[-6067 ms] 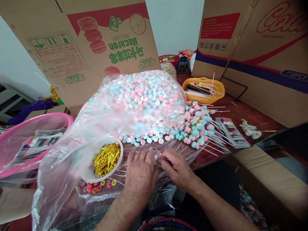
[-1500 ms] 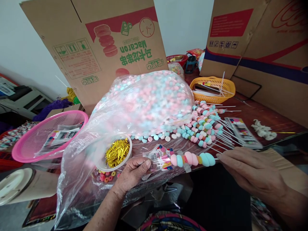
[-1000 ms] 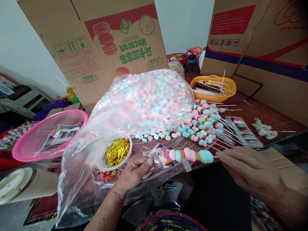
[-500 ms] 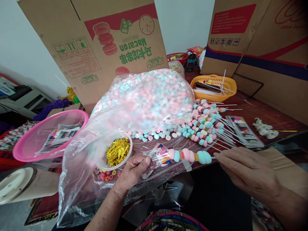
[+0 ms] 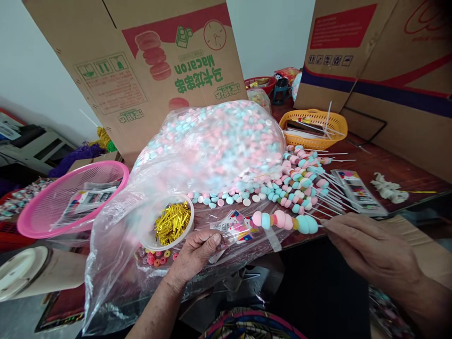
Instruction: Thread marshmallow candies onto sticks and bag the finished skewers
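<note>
My left hand (image 5: 199, 252) pinches the end of a clear printed plastic bag (image 5: 238, 227) above the table's front edge. To its right, my right hand (image 5: 370, 252) grips the white stick of a candy skewer (image 5: 282, 220), threaded with pink and blue marshmallows and small coloured rings. The skewer's tip end lies at the bag's right end; whether it is inside the bag I cannot tell. Behind my right hand lies a pile of finished-looking marshmallow skewers (image 5: 300, 183), sticks pointing right. A white bowl of gold twist ties (image 5: 173, 223) stands beside my left hand.
A big clear sack of marshmallows (image 5: 219, 141) fills the middle, with loose ones spilling in front. At left are a pink basket (image 5: 28, 216) and a lidded cup (image 5: 60, 270). A yellow basket (image 5: 339, 128) and flat printed bags (image 5: 360, 193) lie right; cardboard boxes (image 5: 155, 89) stand behind.
My right hand and the marshmallow skewer have moved a little to the right and slightly up, away from my left hand. My left hand stays in place on the plastic bag.
</note>
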The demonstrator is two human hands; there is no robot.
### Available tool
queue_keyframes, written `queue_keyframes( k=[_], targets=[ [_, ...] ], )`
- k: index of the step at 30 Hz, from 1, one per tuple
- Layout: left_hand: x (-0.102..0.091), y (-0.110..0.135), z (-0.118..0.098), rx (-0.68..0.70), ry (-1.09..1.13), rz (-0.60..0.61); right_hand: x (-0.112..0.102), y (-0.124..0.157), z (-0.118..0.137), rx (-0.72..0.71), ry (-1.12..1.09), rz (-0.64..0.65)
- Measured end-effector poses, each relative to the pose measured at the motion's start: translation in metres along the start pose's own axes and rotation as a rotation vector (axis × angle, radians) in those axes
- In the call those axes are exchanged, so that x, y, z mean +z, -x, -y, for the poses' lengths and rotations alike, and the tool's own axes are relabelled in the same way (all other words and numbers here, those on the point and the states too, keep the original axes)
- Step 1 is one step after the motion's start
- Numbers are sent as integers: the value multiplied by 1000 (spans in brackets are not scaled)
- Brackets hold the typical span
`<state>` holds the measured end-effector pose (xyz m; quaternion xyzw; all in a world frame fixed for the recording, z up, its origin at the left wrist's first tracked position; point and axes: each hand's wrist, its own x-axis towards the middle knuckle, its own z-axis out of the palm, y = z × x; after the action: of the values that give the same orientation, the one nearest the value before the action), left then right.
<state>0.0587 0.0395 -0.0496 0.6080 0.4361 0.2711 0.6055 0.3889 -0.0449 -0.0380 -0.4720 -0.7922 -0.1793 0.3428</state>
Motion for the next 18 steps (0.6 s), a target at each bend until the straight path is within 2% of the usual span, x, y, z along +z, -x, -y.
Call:
queue_keyframes(
  k=[7,14,18],
  targets=[
    [-4,1,7,-11,-21,-2,1,-5,5,-48,3,-5],
    [-1,0,0,-36,-66,54,-3,-2,1,-93,-13,96],
    [0,-2,0,-4,-117,43,-3,-2,2,-99,-6,94]
  ],
)
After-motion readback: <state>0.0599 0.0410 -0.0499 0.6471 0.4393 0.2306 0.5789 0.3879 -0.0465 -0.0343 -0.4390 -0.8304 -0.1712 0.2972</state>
